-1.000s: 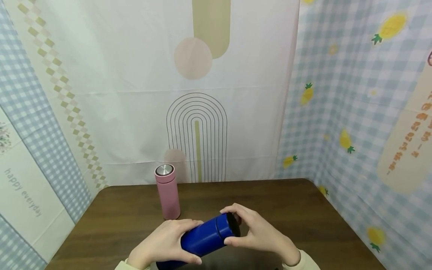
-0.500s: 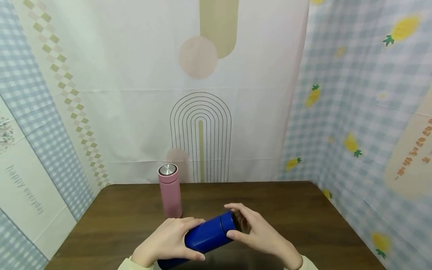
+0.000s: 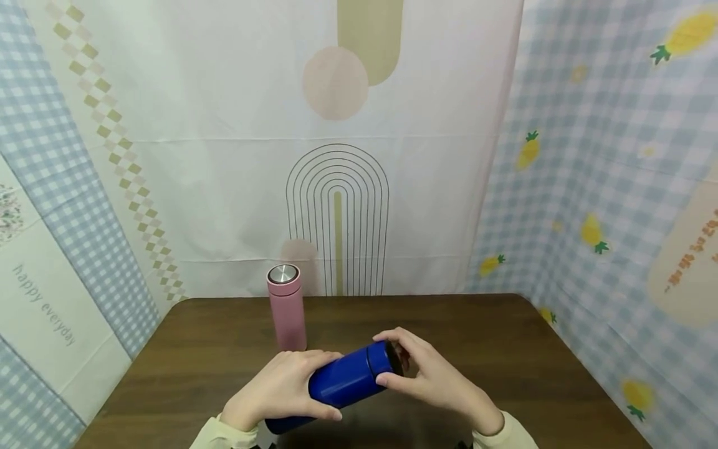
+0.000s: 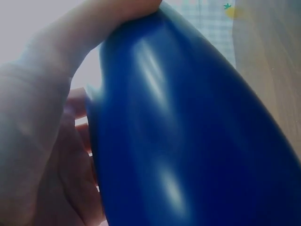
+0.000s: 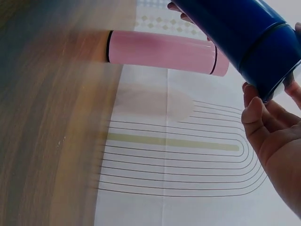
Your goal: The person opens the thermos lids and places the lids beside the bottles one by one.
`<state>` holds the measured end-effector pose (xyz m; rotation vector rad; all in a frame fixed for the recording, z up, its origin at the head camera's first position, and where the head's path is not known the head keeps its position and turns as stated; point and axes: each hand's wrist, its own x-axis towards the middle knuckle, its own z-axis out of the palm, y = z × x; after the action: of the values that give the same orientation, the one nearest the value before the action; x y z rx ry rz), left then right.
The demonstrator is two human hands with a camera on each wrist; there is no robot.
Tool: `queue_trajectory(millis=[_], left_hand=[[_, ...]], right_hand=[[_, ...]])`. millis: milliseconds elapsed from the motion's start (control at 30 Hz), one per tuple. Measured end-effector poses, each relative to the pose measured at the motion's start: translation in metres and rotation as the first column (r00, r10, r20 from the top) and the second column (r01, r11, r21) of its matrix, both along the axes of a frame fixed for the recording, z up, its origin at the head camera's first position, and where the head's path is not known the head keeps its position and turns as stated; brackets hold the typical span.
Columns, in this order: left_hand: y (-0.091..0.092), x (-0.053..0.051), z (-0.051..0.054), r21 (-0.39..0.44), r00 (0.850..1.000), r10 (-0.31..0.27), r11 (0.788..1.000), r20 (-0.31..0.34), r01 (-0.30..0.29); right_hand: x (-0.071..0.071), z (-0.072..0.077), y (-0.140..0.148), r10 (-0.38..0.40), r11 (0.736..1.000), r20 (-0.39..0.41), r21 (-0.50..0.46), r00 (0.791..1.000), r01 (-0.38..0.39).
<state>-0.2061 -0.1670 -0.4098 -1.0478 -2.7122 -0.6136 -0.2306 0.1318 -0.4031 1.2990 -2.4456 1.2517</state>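
A blue thermos bottle (image 3: 348,378) is tilted above the table, its lid end up and to the right. My left hand (image 3: 283,386) grips its body from the left, thumb along the near side; in the left wrist view the blue body (image 4: 174,122) fills most of the picture. With thumb and fingers, my right hand (image 3: 429,377) holds the blue lid (image 3: 381,358) at the upper end. The right wrist view shows those fingertips at the lid's rim. Behind the left hand, a pink thermos bottle (image 3: 288,318) with a silver-topped lid stands upright on the table.
The dark wooden table (image 3: 449,330) has rounded far corners. A white patterned cloth (image 3: 235,187) hangs behind its far edge, and a blue checked cloth with pineapples (image 3: 566,187) hangs along the right.
The view has shifted slightly, so the scene sits a little further right in the picture. The right fingers have shifted slightly about the lid; the left hand keeps its grip on the thermos bottle.
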Motion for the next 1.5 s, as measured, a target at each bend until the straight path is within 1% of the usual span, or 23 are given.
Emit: queue_trajectory(millis=[100, 167, 267, 333, 400, 500, 633, 800, 967, 1067, 1167, 1233, 1333, 1367, 1433, 1500], left_hand=[[0.001, 0.0, 0.001, -0.001, 1.0, 0.004, 1.0, -0.003, -0.004], [0.003, 0.0, 0.001, -0.009, 1.0, -0.004, 1.0, -0.006, 0.004], [0.007, -0.004, 0.002, -0.036, 0.999, -0.033, 0.999, -0.021, 0.032], [0.008, -0.006, 0.003, -0.059, 0.998, -0.051, 0.997, -0.045, 0.049], [0.008, -0.007, 0.005, -0.075, 0.996, -0.058, 0.996, -0.064, 0.053], [0.006, -0.004, 0.006, -0.076, 0.995, -0.057, 0.996, -0.078, 0.051], [0.004, -0.002, 0.002, -0.056, 0.996, -0.057, 0.997, -0.062, 0.053], [0.005, -0.003, -0.004, -0.043, 0.998, -0.061, 0.997, -0.01, 0.06], [0.004, -0.006, -0.004, -0.034, 0.998, -0.065, 0.997, 0.011, 0.065], [0.002, -0.006, -0.002, -0.033, 0.998, -0.063, 0.997, 0.024, 0.064], [0.001, -0.005, -0.002, -0.033, 0.996, -0.066, 0.997, 0.054, 0.068], [0.001, -0.005, -0.002, -0.033, 0.995, -0.072, 0.997, 0.075, 0.074], [0.003, -0.003, -0.003, -0.037, 0.993, -0.075, 0.996, 0.092, 0.079], [0.005, -0.003, -0.003, -0.039, 0.994, -0.072, 0.996, 0.088, 0.075], [0.007, -0.002, -0.004, -0.043, 0.997, -0.052, 0.998, 0.059, 0.054], [0.009, -0.001, -0.005, -0.051, 1.0, -0.016, 0.999, 0.02, 0.017]], right_hand=[[0.001, 0.0, 0.001, 0.026, 0.999, -0.008, -0.03, 1.0, -0.026], [0.002, 0.0, 0.003, 0.047, 0.998, -0.02, -0.051, 0.999, -0.048], [0.003, -0.002, 0.007, 0.066, 0.995, -0.045, -0.074, 0.997, -0.069], [0.004, -0.003, 0.009, 0.074, 0.994, -0.061, -0.081, 0.995, -0.079], [0.005, -0.003, 0.01, 0.08, 0.993, -0.059, -0.08, 0.995, -0.084], [0.007, -0.003, 0.01, 0.1, 0.992, -0.031, -0.072, 0.995, -0.102], [0.006, -0.003, 0.01, 0.13, 0.99, -0.03, -0.046, 0.991, -0.131], [0.006, -0.003, 0.011, 0.136, 0.99, -0.08, -0.01, 0.987, -0.138], [0.005, 0.0, 0.012, 0.167, 0.986, -0.128, 0.019, 0.978, -0.166], [0.006, 0.002, 0.011, 0.191, 0.982, -0.113, 0.025, 0.975, -0.189], [0.007, 0.002, 0.01, 0.208, 0.978, -0.088, 0.028, 0.974, -0.206], [0.007, 0.002, 0.01, 0.203, 0.979, -0.073, 0.031, 0.976, -0.201], [0.007, 0.001, 0.011, 0.175, 0.984, -0.085, 0.046, 0.981, -0.172], [0.007, 0.001, 0.013, 0.16, 0.986, -0.079, 0.051, 0.984, -0.156], [0.006, 0.001, 0.015, 0.119, 0.991, -0.047, 0.065, 0.992, -0.116], [0.005, 0.001, 0.016, 0.062, 0.995, 0.024, 0.079, 0.998, -0.063]])
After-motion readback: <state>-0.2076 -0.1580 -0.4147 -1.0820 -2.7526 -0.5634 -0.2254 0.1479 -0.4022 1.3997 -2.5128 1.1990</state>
